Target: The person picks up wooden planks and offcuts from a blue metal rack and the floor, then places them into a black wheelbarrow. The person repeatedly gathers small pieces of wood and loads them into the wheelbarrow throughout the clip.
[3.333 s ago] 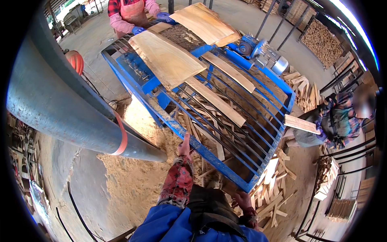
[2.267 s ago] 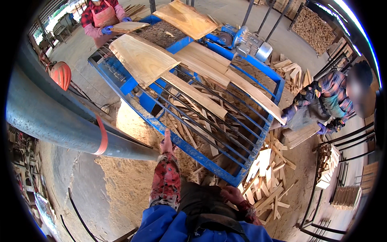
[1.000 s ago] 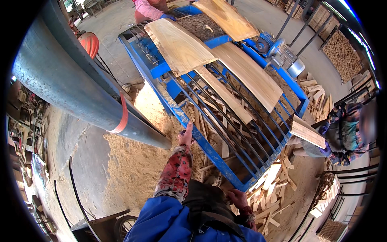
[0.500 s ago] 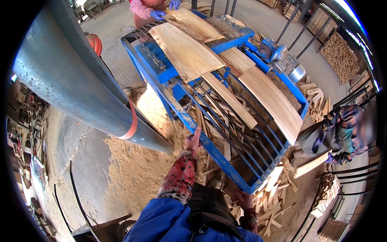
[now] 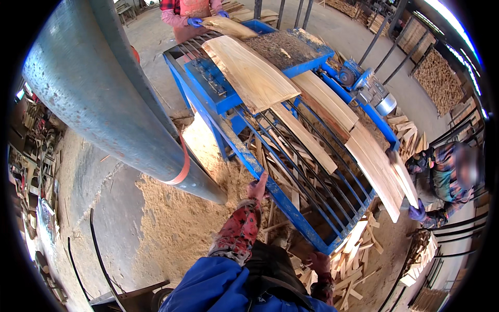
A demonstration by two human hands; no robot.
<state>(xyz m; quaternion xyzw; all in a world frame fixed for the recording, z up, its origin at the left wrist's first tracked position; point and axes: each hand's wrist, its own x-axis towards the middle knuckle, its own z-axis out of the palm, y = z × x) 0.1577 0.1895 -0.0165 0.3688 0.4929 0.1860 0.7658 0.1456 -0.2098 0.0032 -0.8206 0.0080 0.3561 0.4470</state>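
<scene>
My left hand point(image 5: 258, 188) is closed on the long side rail point(image 5: 241, 151) of a blue metal roller table, one finger stretched along it. By the table's near corner, my right hand point(image 5: 318, 261) is closed against the frame, its fingers partly hidden. A wide wooden board point(image 5: 252, 73) lies across the blue machine head and overhangs the dark bars. A narrow wood strip point(image 5: 306, 138) rests on those bars. Along the far right side lie long planks point(image 5: 374, 169); their near end sticks out past the frame.
A co-worker on the right point(image 5: 442, 177) holds a plank point(image 5: 405, 179) at the table's edge. Another person point(image 5: 192, 18) at the far end handles a board point(image 5: 228, 26). A thick metal pipe point(image 5: 119, 99) slants at left. Sawdust point(image 5: 171, 208) and wood offcuts point(image 5: 353, 260) cover the floor.
The right-hand planks have slid toward the near end. The co-worker has raised a plank beside them. The far board has moved back toward the far person. My hands keep their places on the frame.
</scene>
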